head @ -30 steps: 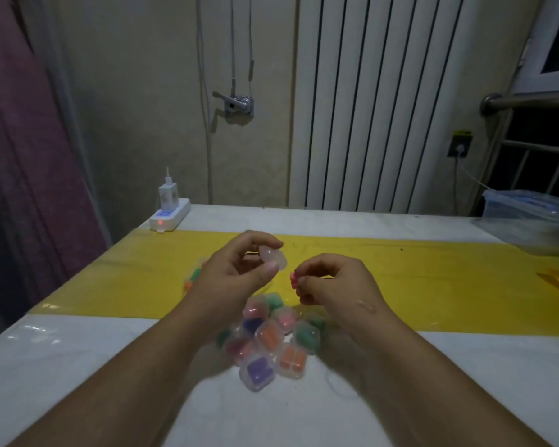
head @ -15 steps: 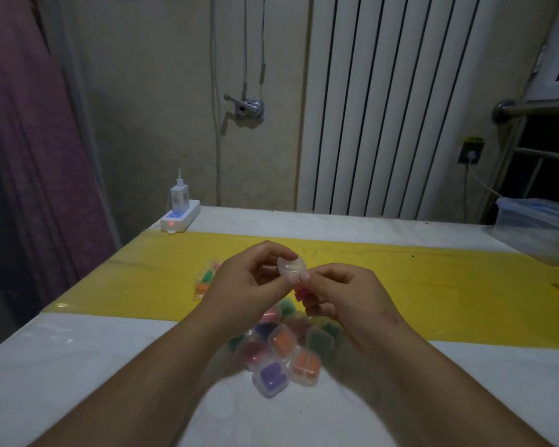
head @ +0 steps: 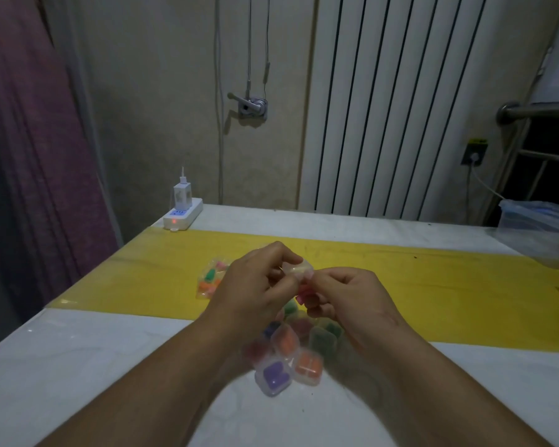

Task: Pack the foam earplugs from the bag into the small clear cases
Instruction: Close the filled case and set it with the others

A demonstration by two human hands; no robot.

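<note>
Hands meet at the centre of the frame, raised above the table (head: 78,366). The left hand (head: 255,285) has its fingers curled round a small clear case (head: 299,271), pinching it between thumb and fingertips. The right hand (head: 352,298) is curled as well: its thumb and forefinger touch the case's right edge, and a pink earplug (head: 302,296) is gripped in the fingers just below. Whether the case's lid is up or down cannot be told, as the fingers cover most of it.

Left of the left hand, the bag (head: 212,282) of mixed-colour earplugs lies flat on the yellow strip (head: 433,285) that crosses the table. Below the hands, towards the lower centre, a cluster of filled cases (head: 288,343) lies where the yellow strip meets the white surface, the cases touching one another. A purple-filled case (head: 273,375) sits nearest the bottom of the frame, with an orange-filled case (head: 308,366) just to its right.

At the table's far left corner a white power strip (head: 183,214) shows a red light and carries a charger (head: 181,195) standing upright. A ribbed white radiator (head: 394,108) fills the upper right, a purple curtain (head: 29,140) hangs down the left edge, and a clear plastic container (head: 542,227) sits at the right edge.
</note>
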